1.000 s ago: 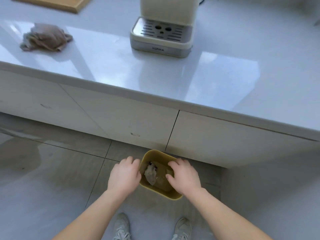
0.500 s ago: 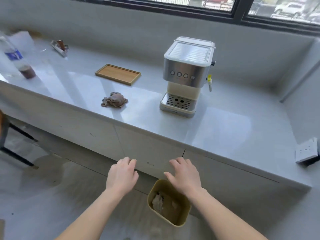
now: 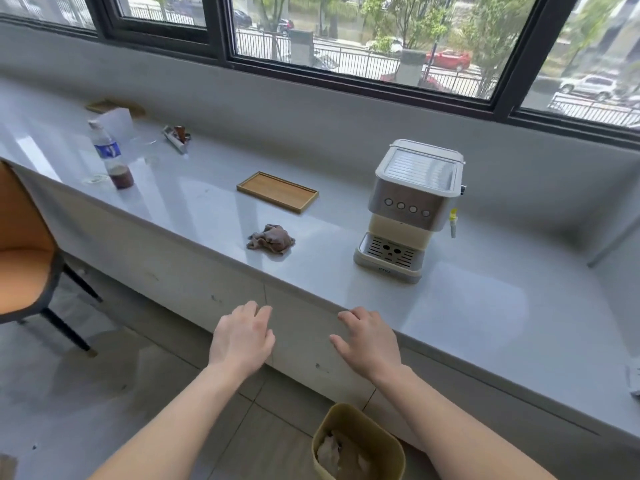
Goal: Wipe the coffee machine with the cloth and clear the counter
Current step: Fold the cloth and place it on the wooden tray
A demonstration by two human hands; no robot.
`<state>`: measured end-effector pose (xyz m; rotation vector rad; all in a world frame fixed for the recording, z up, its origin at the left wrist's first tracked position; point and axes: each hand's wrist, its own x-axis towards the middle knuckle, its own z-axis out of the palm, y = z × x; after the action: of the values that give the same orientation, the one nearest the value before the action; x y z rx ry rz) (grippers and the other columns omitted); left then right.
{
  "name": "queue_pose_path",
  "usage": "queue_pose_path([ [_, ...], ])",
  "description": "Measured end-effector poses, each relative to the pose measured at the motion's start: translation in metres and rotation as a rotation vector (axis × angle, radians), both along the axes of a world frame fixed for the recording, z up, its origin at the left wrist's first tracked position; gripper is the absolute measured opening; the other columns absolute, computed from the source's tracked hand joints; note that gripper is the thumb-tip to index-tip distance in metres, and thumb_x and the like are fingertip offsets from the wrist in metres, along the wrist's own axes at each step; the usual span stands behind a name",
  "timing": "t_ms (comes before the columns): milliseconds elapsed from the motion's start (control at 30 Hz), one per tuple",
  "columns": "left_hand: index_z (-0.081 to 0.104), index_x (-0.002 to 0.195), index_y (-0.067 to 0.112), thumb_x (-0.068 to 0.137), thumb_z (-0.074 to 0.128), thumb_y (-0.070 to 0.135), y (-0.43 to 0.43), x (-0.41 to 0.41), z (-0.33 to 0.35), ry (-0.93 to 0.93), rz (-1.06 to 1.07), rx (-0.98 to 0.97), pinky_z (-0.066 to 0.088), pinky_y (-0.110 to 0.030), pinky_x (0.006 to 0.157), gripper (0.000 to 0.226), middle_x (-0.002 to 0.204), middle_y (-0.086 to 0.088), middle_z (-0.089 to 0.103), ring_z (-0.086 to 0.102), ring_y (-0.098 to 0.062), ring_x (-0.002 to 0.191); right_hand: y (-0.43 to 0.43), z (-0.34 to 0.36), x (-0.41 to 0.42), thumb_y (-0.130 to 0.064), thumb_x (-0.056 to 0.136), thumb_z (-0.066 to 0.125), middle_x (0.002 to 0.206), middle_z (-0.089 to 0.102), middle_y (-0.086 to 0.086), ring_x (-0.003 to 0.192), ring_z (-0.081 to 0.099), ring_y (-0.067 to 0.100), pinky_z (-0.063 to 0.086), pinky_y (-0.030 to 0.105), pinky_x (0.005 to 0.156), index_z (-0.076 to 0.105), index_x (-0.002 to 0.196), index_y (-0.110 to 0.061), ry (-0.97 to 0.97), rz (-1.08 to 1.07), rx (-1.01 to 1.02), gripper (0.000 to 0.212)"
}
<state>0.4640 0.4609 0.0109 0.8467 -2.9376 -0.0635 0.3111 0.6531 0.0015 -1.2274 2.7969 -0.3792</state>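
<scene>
Both hands, left hand [image 3: 242,336] and right hand [image 3: 370,341], hover open and empty, now lifted clear of the yellow bin [image 3: 360,441] holding crumpled waste, so binning looks done. Beyond, the brown cloth [image 3: 272,238] lies bunched on the counter [image 3: 485,306], left of the coffee machine [image 3: 412,209]; its base label is unreadable.

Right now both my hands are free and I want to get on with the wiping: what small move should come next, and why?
Probably reach the left hand forward to the crumpled brown cloth. Both hands, the right hand too, hover empty at the counter edge, and the cloth lies untouched left of the cream and steel coffee machine.
</scene>
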Motion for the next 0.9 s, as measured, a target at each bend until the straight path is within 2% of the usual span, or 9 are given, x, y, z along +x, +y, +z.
queue_pose_path([
  [167, 0.050, 0.131, 0.021, 0.094, 0.045, 0.036, -0.053, 0.008, 0.015, 0.006, -0.020, -0.004, 0.048, -0.035, 0.082, 0.041, 0.117, 0.000, 0.057, 0.056, -0.020, 0.101, -0.051, 0.010, 0.012, -0.054, 0.090, 0.052, 0.124, 0.060, -0.005, 0.111, 0.054, 0.022, 0.050, 0.036, 0.088, 0.055, 0.128, -0.029, 0.031, -0.003, 0.034, 0.045],
  [467, 0.048, 0.130, 0.020, 0.094, 0.043, 0.036, -0.122, 0.009, 0.030, 0.004, -0.040, 0.004, 0.046, -0.034, 0.081, 0.040, 0.117, 0.000, 0.055, 0.054, -0.020, 0.101, -0.126, 0.029, 0.008, -0.051, 0.091, 0.052, 0.125, 0.058, -0.003, 0.114, 0.050, 0.024, 0.048, 0.037, 0.086, 0.055, 0.128, -0.029, -0.002, -0.053, 0.074, 0.043],
  [900, 0.045, 0.135, 0.020, 0.094, 0.045, 0.032, -0.186, -0.083, 0.014, -0.047, -0.074, 0.016, 0.046, -0.035, 0.080, 0.043, 0.121, -0.002, 0.055, 0.055, -0.023, 0.105, -0.205, 0.012, -0.083, -0.049, 0.091, 0.056, 0.129, 0.055, -0.005, 0.118, 0.047, 0.022, 0.047, 0.037, 0.087, 0.052, 0.131, -0.030, -0.070, -0.023, 0.008, 0.044],
])
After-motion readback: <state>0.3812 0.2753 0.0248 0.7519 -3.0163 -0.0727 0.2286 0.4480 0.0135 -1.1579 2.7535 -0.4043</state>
